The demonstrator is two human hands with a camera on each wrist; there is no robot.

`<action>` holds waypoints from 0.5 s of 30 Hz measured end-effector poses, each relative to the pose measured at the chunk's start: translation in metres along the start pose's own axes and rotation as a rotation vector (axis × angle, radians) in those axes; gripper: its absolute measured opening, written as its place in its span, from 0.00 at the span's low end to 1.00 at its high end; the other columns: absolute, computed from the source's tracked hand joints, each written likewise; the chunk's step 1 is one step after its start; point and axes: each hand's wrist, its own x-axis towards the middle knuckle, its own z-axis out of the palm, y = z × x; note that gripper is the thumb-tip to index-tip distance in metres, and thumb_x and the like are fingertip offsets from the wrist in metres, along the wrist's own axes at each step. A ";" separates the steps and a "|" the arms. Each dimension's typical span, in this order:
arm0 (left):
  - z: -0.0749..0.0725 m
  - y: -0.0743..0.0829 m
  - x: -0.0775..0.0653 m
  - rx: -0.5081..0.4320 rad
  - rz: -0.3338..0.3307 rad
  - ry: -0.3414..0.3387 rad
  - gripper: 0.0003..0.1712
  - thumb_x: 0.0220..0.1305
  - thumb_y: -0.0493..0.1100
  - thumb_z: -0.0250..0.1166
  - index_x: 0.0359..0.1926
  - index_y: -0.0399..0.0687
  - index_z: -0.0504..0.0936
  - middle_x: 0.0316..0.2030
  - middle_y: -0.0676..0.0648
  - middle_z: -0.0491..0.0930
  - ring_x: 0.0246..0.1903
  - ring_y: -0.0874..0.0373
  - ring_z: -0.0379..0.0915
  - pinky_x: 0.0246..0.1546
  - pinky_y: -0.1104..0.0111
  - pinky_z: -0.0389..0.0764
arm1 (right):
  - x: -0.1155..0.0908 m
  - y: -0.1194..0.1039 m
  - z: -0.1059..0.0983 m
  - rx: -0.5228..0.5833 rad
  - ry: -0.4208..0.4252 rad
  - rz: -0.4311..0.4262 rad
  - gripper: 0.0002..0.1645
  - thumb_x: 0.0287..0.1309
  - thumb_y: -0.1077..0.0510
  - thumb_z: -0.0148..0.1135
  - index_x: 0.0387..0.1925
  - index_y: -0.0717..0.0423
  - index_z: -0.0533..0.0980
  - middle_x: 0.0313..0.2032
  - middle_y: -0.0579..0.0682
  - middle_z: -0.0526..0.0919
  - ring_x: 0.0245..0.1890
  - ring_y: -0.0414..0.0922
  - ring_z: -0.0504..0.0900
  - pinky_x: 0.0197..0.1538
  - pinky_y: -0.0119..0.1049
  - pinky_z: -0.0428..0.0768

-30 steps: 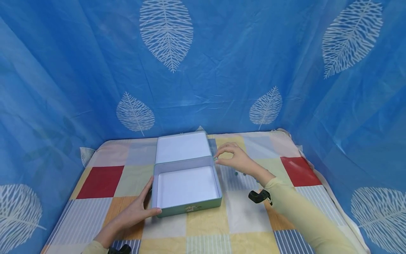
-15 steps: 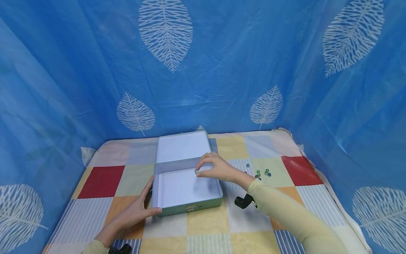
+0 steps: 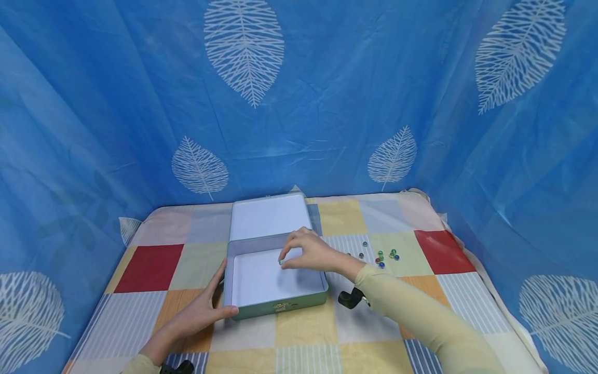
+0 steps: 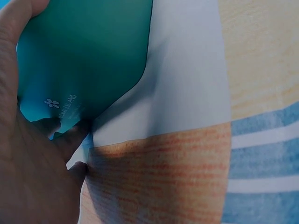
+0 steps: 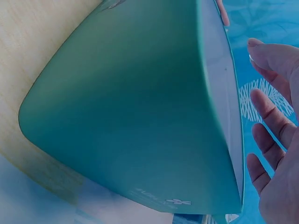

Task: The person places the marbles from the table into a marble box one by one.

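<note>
A green tin box with a pale interior sits mid-table, its lid folded back on the far side. My right hand is over the box's inside, pinching a small clear glass marble between thumb and index finger; the other fingers are spread, as the right wrist view shows. My left hand rests on the box's near left corner, thumb at the front and fingers stretched along the left side. In the left wrist view, its fingers touch the green wall.
Several glass marbles, green, blue and reddish, lie on the patchwork tablecloth right of the box. A blue curtain with white leaf prints surrounds the table at the back and sides.
My right hand has carried the marble leftward from beside the box's right edge to over its inside, then a little lower. More loose marbles are now visible. The left hand stays put.
</note>
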 end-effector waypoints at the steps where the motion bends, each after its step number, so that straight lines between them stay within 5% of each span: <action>1: 0.000 0.000 0.000 0.002 -0.002 0.001 0.67 0.61 0.58 0.72 0.80 0.76 0.27 0.81 0.41 0.29 0.78 0.36 0.29 0.72 0.34 0.41 | 0.000 0.000 0.001 -0.005 -0.002 -0.003 0.06 0.58 0.43 0.75 0.38 0.30 0.86 0.49 0.33 0.78 0.56 0.41 0.70 0.62 0.51 0.68; 15: 0.000 0.001 0.000 0.016 0.010 0.009 0.67 0.61 0.58 0.72 0.80 0.76 0.27 0.81 0.40 0.31 0.78 0.36 0.32 0.72 0.36 0.44 | 0.006 0.000 0.008 -0.075 -0.013 -0.004 0.07 0.57 0.44 0.76 0.38 0.28 0.86 0.48 0.32 0.78 0.55 0.40 0.70 0.60 0.47 0.69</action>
